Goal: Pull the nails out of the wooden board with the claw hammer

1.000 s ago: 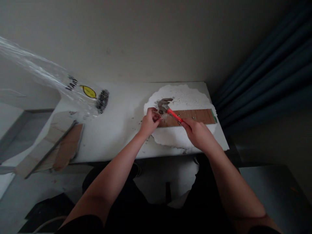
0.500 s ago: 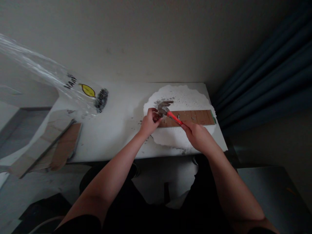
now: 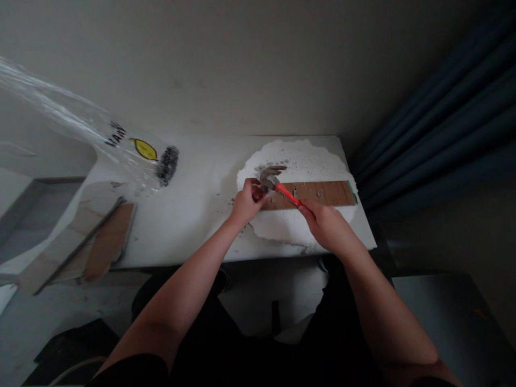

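A brown wooden board (image 3: 322, 192) lies across a round white sheet (image 3: 306, 156) on a white table (image 3: 193, 215). My right hand (image 3: 328, 226) is closed round the red handle of a claw hammer (image 3: 278, 184), whose grey head sits over the board's left end. My left hand (image 3: 245, 203) is pinched at that same end, right beside the hammer head; what its fingertips hold is too small to make out. Grey crumbs and dust are scattered around the board.
A clear plastic bag (image 3: 121, 145) with a yellow label lies at the table's left. Brown board pieces (image 3: 100, 242) lean over the table's left front edge. A dark curtain (image 3: 443, 118) hangs at the right, a plain wall behind.
The hammer head has shifted very slightly over the board's left end; both hands stay where they were.
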A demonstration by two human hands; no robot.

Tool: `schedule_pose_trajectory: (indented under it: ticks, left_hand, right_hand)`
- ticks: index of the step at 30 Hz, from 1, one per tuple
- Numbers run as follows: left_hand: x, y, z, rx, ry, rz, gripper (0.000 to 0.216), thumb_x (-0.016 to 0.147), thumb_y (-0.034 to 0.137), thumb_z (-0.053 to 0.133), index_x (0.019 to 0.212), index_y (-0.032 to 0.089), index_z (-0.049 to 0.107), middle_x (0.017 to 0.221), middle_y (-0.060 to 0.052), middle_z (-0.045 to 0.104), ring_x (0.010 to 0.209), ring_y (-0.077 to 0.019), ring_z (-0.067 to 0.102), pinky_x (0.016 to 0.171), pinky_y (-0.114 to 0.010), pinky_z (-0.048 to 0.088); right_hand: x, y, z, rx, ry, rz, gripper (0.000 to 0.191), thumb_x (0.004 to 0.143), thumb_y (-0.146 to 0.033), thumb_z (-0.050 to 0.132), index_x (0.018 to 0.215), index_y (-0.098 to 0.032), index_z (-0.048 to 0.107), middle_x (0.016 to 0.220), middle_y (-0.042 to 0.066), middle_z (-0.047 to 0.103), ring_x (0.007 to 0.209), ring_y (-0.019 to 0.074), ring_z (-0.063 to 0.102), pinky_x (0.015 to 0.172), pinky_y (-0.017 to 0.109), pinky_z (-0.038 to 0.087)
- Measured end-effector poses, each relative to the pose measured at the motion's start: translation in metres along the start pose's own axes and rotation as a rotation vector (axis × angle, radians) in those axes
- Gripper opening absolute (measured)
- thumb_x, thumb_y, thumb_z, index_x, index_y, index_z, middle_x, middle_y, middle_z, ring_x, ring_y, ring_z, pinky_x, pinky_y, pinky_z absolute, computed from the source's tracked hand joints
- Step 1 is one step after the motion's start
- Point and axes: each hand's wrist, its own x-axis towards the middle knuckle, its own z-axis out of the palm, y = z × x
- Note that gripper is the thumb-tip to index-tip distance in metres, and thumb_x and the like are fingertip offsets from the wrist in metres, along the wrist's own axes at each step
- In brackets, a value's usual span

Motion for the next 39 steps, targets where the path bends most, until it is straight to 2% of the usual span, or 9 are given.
schedule_pose_trajectory:
  ticks: [7, 11, 15, 19, 25, 28, 33, 36, 39]
  left_hand:
    - [0.0001, -0.0002, -0.0001, -0.005, -0.015, 0.001, 0.046, 0.080, 0.021, 0.072, 0.116, 0.024, 0.042, 0.080, 0.004, 0.066, 0.065, -0.0116, 0.059, 0.062, -0.025, 0.043]
    - [-0.0009, 0.0013, -0.0006, 0.018, -0.009, -0.012, 0.046, 0.080, 0.021, 0.073, 0.115, 0.024, 0.043, 0.079, 0.004, 0.066, 0.066, -0.0126, 0.061, 0.063, -0.026, 0.044]
    - [-0.0013, 0.0023, -0.0012, 0.002, -0.023, -0.020, 0.046, 0.080, 0.021, 0.072, 0.115, 0.024, 0.043, 0.080, 0.004, 0.067, 0.065, -0.0118, 0.060, 0.062, -0.025, 0.044]
    - [-0.0013, 0.0043, -0.0023, 0.008, -0.028, -0.024, 0.044, 0.080, 0.021, 0.072, 0.114, 0.023, 0.044, 0.078, 0.004, 0.065, 0.064, -0.0124, 0.060, 0.062, -0.026, 0.043]
    - [-0.0016, 0.0053, -0.0014, -0.016, -0.036, -0.040, 0.044, 0.080, 0.020, 0.071, 0.115, 0.024, 0.044, 0.078, 0.004, 0.065, 0.064, -0.0118, 0.059, 0.062, -0.025, 0.044]
    - [-0.0017, 0.0039, 0.0002, -0.011, -0.030, -0.030, 0.044, 0.080, 0.018, 0.069, 0.116, 0.024, 0.044, 0.076, 0.005, 0.063, 0.063, -0.0116, 0.057, 0.061, -0.025, 0.043]
    - [-0.0026, 0.0027, -0.0004, -0.009, -0.043, 0.042, 0.053, 0.074, 0.017, 0.070, 0.120, 0.022, 0.043, 0.075, 0.006, 0.059, 0.060, -0.0108, 0.053, 0.059, -0.025, 0.042]
    - [-0.0032, 0.0025, -0.0015, -0.013, -0.011, 0.061, 0.054, 0.072, 0.011, 0.064, 0.120, 0.022, 0.043, 0.080, 0.003, 0.061, 0.061, -0.0107, 0.054, 0.060, -0.026, 0.043]
    - [-0.0035, 0.0008, -0.0009, -0.069, -0.025, 0.061, 0.056, 0.070, 0.008, 0.060, 0.121, 0.022, 0.041, 0.091, 0.001, 0.064, 0.065, -0.0105, 0.056, 0.062, -0.026, 0.045]
  right_hand:
    - [-0.0025, -0.0016, -0.0043, 0.056, 0.017, -0.007, 0.040, 0.106, -0.039, 0.036, 0.122, -0.020, 0.067, 0.096, 0.010, 0.076, 0.084, 0.0240, 0.069, 0.069, 0.030, 0.041]
    - [-0.0016, -0.0001, -0.0016, 0.019, -0.028, -0.004, 0.038, 0.106, -0.039, 0.037, 0.116, -0.021, 0.070, 0.098, 0.011, 0.076, 0.086, 0.0250, 0.070, 0.068, 0.030, 0.040]
    - [-0.0018, 0.0016, 0.0000, 0.004, 0.011, 0.009, 0.041, 0.106, -0.040, 0.035, 0.122, -0.021, 0.067, 0.099, 0.011, 0.076, 0.086, 0.0253, 0.070, 0.067, 0.031, 0.040]
    - [-0.0013, 0.0026, 0.0019, -0.012, -0.024, -0.004, 0.040, 0.106, -0.040, 0.036, 0.119, -0.022, 0.069, 0.100, 0.011, 0.076, 0.085, 0.0252, 0.070, 0.067, 0.031, 0.040]
    - [-0.0004, 0.0031, 0.0031, -0.015, -0.004, 0.017, 0.041, 0.106, -0.040, 0.035, 0.122, -0.021, 0.067, 0.100, 0.011, 0.076, 0.086, 0.0259, 0.070, 0.067, 0.031, 0.041]
    - [-0.0001, 0.0040, 0.0038, -0.010, -0.034, 0.003, 0.041, 0.106, -0.040, 0.035, 0.119, -0.021, 0.068, 0.100, 0.011, 0.076, 0.087, 0.0260, 0.070, 0.067, 0.031, 0.041]
    - [-0.0009, 0.0034, 0.0048, -0.011, 0.001, 0.007, 0.041, 0.106, -0.040, 0.034, 0.122, -0.020, 0.067, 0.101, 0.011, 0.076, 0.087, 0.0263, 0.070, 0.068, 0.032, 0.041]
    - [-0.0015, 0.0015, 0.0049, -0.022, -0.033, 0.019, 0.042, 0.106, -0.041, 0.035, 0.122, -0.021, 0.068, 0.100, 0.012, 0.076, 0.087, 0.0265, 0.071, 0.069, 0.032, 0.042]
    - [-0.0021, -0.0005, 0.0031, -0.021, 0.000, 0.026, 0.043, 0.106, -0.042, 0.034, 0.128, -0.021, 0.066, 0.103, 0.012, 0.076, 0.089, 0.0271, 0.071, 0.070, 0.033, 0.043]
